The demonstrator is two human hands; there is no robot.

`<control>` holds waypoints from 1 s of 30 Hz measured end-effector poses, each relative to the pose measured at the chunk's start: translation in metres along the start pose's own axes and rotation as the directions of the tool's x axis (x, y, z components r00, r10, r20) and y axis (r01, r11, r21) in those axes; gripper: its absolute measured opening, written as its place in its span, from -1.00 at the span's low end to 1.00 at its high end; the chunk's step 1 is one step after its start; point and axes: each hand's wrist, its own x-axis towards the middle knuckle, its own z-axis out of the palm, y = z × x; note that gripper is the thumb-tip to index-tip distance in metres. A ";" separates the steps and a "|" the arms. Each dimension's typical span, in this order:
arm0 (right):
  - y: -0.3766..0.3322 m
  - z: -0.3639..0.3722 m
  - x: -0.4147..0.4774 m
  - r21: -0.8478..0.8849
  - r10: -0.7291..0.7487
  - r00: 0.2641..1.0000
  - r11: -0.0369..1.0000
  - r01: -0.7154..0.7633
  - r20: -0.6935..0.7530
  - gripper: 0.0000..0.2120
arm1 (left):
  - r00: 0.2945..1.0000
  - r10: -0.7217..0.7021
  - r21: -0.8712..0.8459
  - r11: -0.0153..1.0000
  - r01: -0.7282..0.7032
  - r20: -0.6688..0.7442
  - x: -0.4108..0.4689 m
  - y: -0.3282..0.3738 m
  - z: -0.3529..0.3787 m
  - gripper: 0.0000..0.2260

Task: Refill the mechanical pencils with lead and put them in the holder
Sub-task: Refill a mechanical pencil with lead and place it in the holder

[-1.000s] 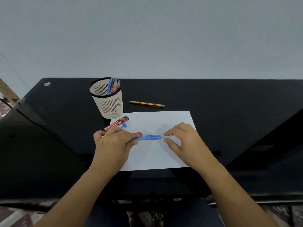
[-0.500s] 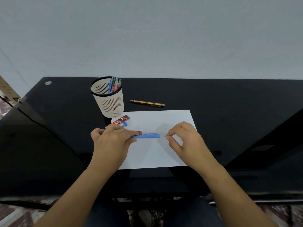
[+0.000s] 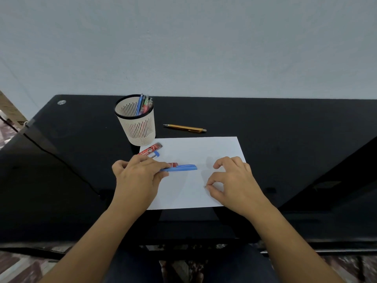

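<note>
My right hand (image 3: 234, 180) pinches a tiny cap (image 3: 205, 187), just pulled toward five o'clock; my left hand (image 3: 138, 174) grips the blue pencil (image 3: 181, 167), ready for refilling.

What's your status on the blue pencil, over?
Left hand grips blue pencil, level over paper. Right hand pinches a small piece, too small to identify. Orange pencil loose on desk beside holder. Nothing in the way.
</note>
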 end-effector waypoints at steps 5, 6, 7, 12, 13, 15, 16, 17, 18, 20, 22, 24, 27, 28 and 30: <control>-0.001 -0.005 0.000 0.040 0.045 0.999 0.998 -0.044 -0.005 -0.70 | 0.999 0.038 0.033 0.999 -0.039 0.016 0.000 0.002 0.002 -0.76; -0.002 -0.006 0.000 0.045 0.045 0.999 0.998 -0.045 -0.009 -0.69 | 0.999 0.038 0.036 0.999 -0.038 0.021 0.000 0.003 0.002 -0.76; -0.003 -0.007 0.000 0.045 0.044 0.999 0.998 -0.043 -0.014 -0.68 | 0.999 0.031 0.038 0.999 -0.033 0.036 0.001 0.004 0.002 -0.77; -0.003 -0.007 -0.001 0.038 0.062 0.998 0.997 -0.062 0.013 -0.66 | 0.992 -0.006 0.003 1.000 0.005 0.129 -0.005 0.013 0.009 -0.78; -0.002 -0.007 -0.001 0.044 0.065 0.998 0.997 -0.065 0.017 -0.66 | 0.990 -0.006 -0.003 1.000 0.006 0.138 -0.007 0.014 0.012 -0.79; -0.001 -0.005 -0.003 0.052 0.062 0.998 0.997 -0.063 0.014 -0.67 | 0.988 -0.009 0.009 1.000 0.008 0.157 -0.010 0.016 0.016 -0.80; -0.001 -0.005 -0.005 0.056 0.058 0.998 0.997 -0.059 0.011 -0.67 | 0.984 -0.012 0.021 1.000 0.009 0.176 -0.010 0.019 0.016 -0.81; -0.001 -0.004 -0.006 0.059 0.054 0.998 0.997 -0.055 0.011 -0.68 | 0.980 -0.015 0.039 0.999 0.008 0.199 -0.010 0.020 0.016 -0.81; -0.001 -0.005 -0.007 0.061 0.049 0.999 0.997 -0.050 0.010 -0.68 | 0.973 -0.019 0.055 0.998 0.007 0.229 -0.010 0.022 0.016 -0.80; -0.001 -0.005 -0.008 0.064 0.043 0.999 0.997 -0.044 0.011 -0.68 | 0.962 -0.031 0.048 0.999 0.019 0.270 -0.010 0.022 0.018 -0.74; -0.001 -0.005 -0.008 0.063 0.038 0.999 0.997 -0.038 0.007 -0.67 | 0.962 -0.042 0.033 0.999 0.034 0.269 -0.010 0.022 0.018 -0.71; -0.002 -0.004 -0.008 0.069 0.035 0.999 0.997 -0.035 0.005 -0.67 | 0.961 -0.063 0.041 0.998 0.054 0.269 -0.010 0.019 0.015 -0.66; -0.004 -0.003 -0.006 0.086 0.029 1.000 0.996 -0.028 -0.009 -0.67 | 0.969 -0.126 0.036 0.992 0.122 0.212 -0.006 0.010 0.010 -0.63; -0.005 -0.003 -0.005 0.089 0.029 1.000 0.996 -0.028 -0.008 -0.67 | 0.969 -0.162 0.039 0.987 0.158 0.186 -0.004 0.005 0.009 -0.65; -0.006 -0.002 -0.004 0.091 0.026 1.000 0.996 -0.025 -0.004 -0.67 | 0.960 -0.225 0.076 0.974 0.215 0.165 0.003 -0.006 0.009 -0.66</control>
